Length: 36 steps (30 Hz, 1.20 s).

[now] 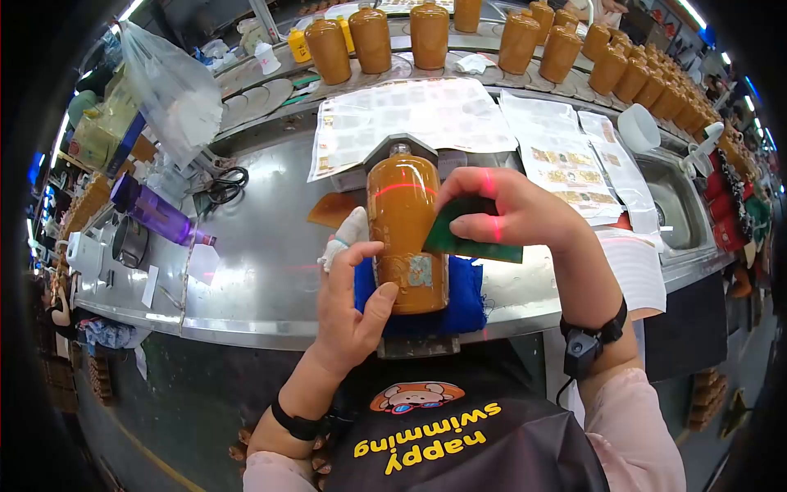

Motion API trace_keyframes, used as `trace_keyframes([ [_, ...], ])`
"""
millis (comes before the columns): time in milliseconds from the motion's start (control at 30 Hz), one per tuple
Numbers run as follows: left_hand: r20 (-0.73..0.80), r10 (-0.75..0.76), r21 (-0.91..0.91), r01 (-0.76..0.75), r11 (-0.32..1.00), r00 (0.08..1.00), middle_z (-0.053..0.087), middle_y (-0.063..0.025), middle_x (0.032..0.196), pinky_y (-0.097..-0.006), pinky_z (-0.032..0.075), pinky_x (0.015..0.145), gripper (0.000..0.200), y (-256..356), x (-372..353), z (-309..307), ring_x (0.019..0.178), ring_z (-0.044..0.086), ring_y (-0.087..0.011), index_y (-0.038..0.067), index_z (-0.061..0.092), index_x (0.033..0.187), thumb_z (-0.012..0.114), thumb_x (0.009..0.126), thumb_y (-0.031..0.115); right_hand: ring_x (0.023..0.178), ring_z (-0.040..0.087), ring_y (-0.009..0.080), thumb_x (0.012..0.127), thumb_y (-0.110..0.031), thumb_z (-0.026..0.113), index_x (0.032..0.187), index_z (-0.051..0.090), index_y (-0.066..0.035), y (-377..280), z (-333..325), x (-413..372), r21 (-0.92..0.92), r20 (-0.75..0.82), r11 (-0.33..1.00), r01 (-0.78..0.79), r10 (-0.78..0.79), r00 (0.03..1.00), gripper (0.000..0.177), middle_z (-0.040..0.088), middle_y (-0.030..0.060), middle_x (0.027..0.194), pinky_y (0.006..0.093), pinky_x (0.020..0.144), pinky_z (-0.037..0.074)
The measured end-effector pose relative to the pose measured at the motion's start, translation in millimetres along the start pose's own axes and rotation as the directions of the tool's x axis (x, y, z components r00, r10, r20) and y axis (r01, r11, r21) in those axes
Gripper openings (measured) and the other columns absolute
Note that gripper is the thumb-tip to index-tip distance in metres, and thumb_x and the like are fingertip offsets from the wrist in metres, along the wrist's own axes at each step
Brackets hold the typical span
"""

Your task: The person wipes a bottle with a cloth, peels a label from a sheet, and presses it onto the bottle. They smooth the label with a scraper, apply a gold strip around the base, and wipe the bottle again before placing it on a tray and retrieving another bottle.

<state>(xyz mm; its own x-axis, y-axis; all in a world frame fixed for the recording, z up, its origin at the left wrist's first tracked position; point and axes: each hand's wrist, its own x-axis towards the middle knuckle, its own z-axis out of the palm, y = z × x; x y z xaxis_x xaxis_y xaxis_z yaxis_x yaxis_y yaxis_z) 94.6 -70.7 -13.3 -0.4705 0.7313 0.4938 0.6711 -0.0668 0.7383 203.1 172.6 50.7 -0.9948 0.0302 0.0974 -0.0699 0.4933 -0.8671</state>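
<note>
A glossy brown bottle [403,217] lies neck away from me on a blue cloth [466,299], a red laser line across its upper part. A small silvery label [420,271] sits on its lower face. My left hand [348,303] is closed against the bottle's left side, with thumb and index finger touching it; one finger wears a white covering. My right hand [500,209] pinches a dark green flat scraper [475,234], its left corner at the bottle's right side. Behind the bottle's neck stands a dark angular holder [373,152].
Printed label sheets [410,119] cover the bench behind the bottle. An orange-brown flat piece [332,209] lies left, with black scissors [228,185] and a purple bottle [160,215] farther off. More brown bottles [430,37] stand on the conveyor [254,100]. A sink [676,217] is at right.
</note>
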Motion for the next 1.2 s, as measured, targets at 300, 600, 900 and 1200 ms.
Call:
trace_keyframes([
  [300,0.030,0.159,0.207,-0.162,0.965,0.987,0.049,-0.0280,0.134,-0.0519,0.027,0.110,0.026,14,26,6,0.128,0.042,-0.0439,0.005,0.059,0.105,0.064,0.080,0.009,0.092,0.060,0.0122,0.084,-0.014,0.068,0.109,0.062,-0.003,2,-8,5,0.202,0.132,0.978,0.054,-0.082,0.988,0.028,0.064,0.0031,0.099,0.0274,0.083,0.049],
  [600,0.096,0.230,0.339,-0.249,0.907,0.969,0.049,-0.0299,0.135,-0.0519,0.029,0.108,0.013,26,37,9,0.126,0.041,-0.0468,0.003,0.060,0.090,0.064,0.077,0.002,0.091,0.065,0.0322,0.086,-0.005,0.061,0.111,0.057,-0.002,-1,15,-17,-0.079,-0.173,0.970,0.228,-0.239,0.955,0.026,0.066,0.0154,0.102,0.0357,0.079,0.052],
  [900,-0.012,0.222,0.339,-0.205,0.918,0.975,0.051,-0.0280,0.129,-0.0559,0.021,0.111,0.021,18,26,10,0.126,0.042,-0.0439,0.005,0.059,0.099,0.065,0.079,0.012,0.084,0.062,0.0142,0.081,-0.010,0.068,0.105,0.063,-0.003,-12,-3,10,-0.031,0.110,0.996,0.086,-0.082,0.991,0.025,0.066,0.0053,0.089,0.0289,0.077,0.050],
  [1200,0.025,0.239,0.361,-0.231,0.903,0.971,0.051,-0.0273,0.131,-0.0562,0.023,0.111,0.015,16,29,12,0.125,0.043,-0.0438,0.006,0.061,0.093,0.066,0.080,0.012,0.098,0.060,0.0138,0.090,-0.010,0.064,0.114,0.059,-0.002,-2,-2,-19,0.133,-0.037,0.985,0.110,-0.106,0.994,0.027,0.065,0.0055,0.104,0.0286,0.085,0.049],
])
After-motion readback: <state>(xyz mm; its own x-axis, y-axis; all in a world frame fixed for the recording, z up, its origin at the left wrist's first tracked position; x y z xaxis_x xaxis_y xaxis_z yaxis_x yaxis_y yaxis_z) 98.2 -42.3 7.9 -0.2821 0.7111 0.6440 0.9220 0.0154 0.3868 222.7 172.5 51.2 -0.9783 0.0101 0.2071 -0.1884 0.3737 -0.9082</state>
